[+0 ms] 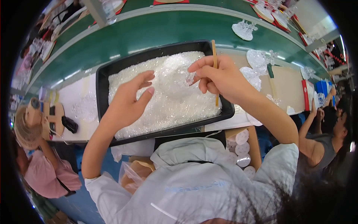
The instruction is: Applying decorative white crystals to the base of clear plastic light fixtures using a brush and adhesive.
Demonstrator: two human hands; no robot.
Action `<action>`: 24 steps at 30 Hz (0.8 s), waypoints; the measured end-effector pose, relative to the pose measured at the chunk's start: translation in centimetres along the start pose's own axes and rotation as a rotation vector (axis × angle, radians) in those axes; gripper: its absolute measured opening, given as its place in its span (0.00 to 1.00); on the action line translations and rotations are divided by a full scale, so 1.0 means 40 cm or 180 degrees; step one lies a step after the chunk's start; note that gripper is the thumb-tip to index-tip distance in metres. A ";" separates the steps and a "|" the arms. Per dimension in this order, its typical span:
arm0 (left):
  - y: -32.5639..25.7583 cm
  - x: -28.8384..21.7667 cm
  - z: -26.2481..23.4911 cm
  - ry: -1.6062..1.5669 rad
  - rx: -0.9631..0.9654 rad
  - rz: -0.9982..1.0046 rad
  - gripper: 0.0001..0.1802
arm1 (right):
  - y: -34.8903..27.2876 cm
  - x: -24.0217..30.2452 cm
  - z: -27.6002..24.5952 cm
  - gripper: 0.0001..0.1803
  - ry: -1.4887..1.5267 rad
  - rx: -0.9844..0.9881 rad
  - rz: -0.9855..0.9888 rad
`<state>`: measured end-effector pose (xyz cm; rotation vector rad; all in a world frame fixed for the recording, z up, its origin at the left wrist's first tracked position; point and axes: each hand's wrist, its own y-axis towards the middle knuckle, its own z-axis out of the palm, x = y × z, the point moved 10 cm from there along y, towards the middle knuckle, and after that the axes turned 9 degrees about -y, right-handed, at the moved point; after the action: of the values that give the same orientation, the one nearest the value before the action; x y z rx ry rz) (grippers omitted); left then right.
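A black tray (101,89) in front of me holds a heap of white, glittering flakes (164,108). My right hand (216,76) is above the tray's right half, its thumb and fingers pinched on a small clear plastic piece (189,78) whose exact kind I cannot make out. Over the left half hovers my left hand (130,99), fingers loosely curved and apart from the thumb, with nothing visible in it. A thin wooden stick (214,48) lies across the tray's right end, partly behind my right hand.
Clear round-based ornaments (257,59) stand right of the tray, with another (244,30) on the green shelf (167,28). A fan (28,125) is at left. Below the tray, a cardboard box (255,145) holds white discs (242,149). People sit on both sides.
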<state>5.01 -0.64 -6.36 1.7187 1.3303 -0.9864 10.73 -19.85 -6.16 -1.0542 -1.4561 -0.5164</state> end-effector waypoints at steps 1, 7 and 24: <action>0.003 0.002 0.002 -0.0035 -0.0021 0.0185 0.22 | -0.012 -0.019 0.000 0.12 0.0472 -0.0032 0.0130; 0.053 0.075 0.055 -0.1230 0.0586 -0.0326 0.32 | -0.067 -0.117 0.062 0.15 0.2096 -0.0201 0.0538; 0.042 0.086 0.010 -0.0467 0.0719 -0.0206 0.41 | -0.079 -0.170 0.190 0.13 0.3474 0.0557 0.0377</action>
<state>7.18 0.09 -9.46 1.7381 1.2239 -1.3163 3.17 -17.25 -13.26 -0.5341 -0.4535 -0.7052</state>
